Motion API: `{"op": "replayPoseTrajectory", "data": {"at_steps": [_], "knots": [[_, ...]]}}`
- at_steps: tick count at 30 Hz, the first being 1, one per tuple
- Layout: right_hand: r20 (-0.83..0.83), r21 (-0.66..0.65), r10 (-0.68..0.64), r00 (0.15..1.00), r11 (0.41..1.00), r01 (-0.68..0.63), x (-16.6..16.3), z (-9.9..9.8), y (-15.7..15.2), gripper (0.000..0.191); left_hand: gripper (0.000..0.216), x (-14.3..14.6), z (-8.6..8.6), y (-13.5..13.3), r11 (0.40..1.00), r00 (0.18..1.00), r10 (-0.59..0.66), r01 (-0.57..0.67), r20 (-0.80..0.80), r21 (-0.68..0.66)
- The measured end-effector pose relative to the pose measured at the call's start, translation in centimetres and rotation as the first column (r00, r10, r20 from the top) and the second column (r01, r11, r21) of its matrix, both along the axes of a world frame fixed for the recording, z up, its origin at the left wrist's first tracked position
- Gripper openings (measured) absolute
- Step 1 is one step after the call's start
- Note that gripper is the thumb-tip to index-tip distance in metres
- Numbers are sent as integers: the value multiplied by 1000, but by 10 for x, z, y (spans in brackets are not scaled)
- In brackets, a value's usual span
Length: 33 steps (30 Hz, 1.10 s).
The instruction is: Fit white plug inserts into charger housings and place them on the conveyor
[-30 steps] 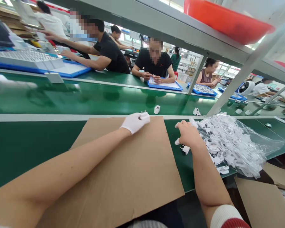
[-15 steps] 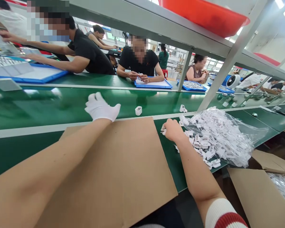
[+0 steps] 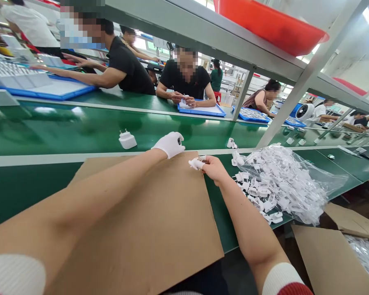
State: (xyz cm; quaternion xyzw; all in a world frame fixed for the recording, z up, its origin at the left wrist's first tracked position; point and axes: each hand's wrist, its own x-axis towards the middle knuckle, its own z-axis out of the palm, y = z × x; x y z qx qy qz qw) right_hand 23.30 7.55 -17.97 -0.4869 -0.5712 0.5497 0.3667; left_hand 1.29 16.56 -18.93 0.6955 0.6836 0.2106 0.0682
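My left hand (image 3: 169, 144), in a white glove, is curled round a small white charger housing at the far edge of the cardboard sheet (image 3: 160, 217). My bare right hand (image 3: 214, 169) pinches a white plug part (image 3: 196, 164) just right of the glove, over the cardboard's far right corner. A white charger with two prongs up (image 3: 127, 140) stands on the green belt (image 3: 64, 131) left of the glove. A heap of white plug parts (image 3: 276, 184) lies on a clear plastic bag to the right of my right hand.
Another white part (image 3: 230, 143) sits on the belt near a slanted metal post (image 3: 283, 114). A red tub (image 3: 270, 24) rests on the shelf overhead. Several people work at blue trays (image 3: 203, 110) across the belt. An open cardboard box (image 3: 335, 262) stands lower right.
My left hand set a pronged charger on the belt, then closed on the small housing that lay there. My right hand left the heap with a plug part and moved left.
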Motion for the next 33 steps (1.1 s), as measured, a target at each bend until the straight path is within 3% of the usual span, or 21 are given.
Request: {"op": "replayPoseTrajectory", "data": {"at_steps": [3, 7, 11, 14, 19, 27, 33], "knots": [[-96, -24, -7, 995, 1000, 4, 3, 2, 3, 19, 37, 11, 9, -44, 997, 998, -63, 64, 30, -49], [-150, -26, -41, 988, 999, 38, -1, -4, 5, 22, 50, 20, 10, -99, 935, 964, -65, 150, 259, -322], [-6, 161, -67, 998, 985, 67, -9, -12, 3, 21, 36, 22, 4, -126, 913, 897, -77, 239, 436, -330], [153, 377, -83, 985, 926, 19, -14, -13, -4, 19, 41, 24, -3, -132, 942, 845, 8, 172, 534, -287], [435, 634, -124, 892, 746, -206, -19, -10, -17, 25, 46, 25, -14, -134, 955, 809, 67, 118, 584, -273], [665, 634, -179, 725, 649, -421, -23, -6, -16, 40, 40, 25, -22, -131, 972, 836, 2, 128, 548, -199], [562, 706, -242, 791, 638, -307, -20, -2, -17, 35, 38, 25, -22, -130, 982, 877, -5, 96, 481, -163]]}}
